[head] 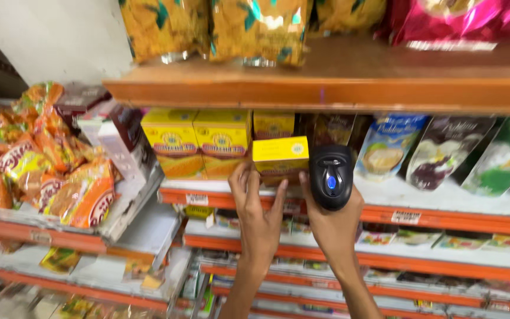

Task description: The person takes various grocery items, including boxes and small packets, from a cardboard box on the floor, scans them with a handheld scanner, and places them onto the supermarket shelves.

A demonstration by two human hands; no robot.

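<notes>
The left hand (pixel 259 204) has its fingers clamped on a yellow box (pixel 280 157) tipped out at the shelf (pixel 444 215) edge. The right hand (pixel 333 227) is closed around a black scanner (pixel 330 176) just beside it. The box could slip and fall if that light grip loosens, or knock the neighbouring yellow boxes (pixel 196 142).

Two yellow cartons (pixel 196 142) are stood side by side on the orange-edged shelf (pixel 444 215), just left of the fingers. Standing pouches (pixel 444 150) are ranged along the same shelf to the right of the fingers. Above the fingers, yellow bags (pixel 213 26) and a pink bag (pixel 461 18) are set on a wooden shelf (pixel 326 80). Orange snack packets (pixel 42 171) are heaped far to the left.
</notes>
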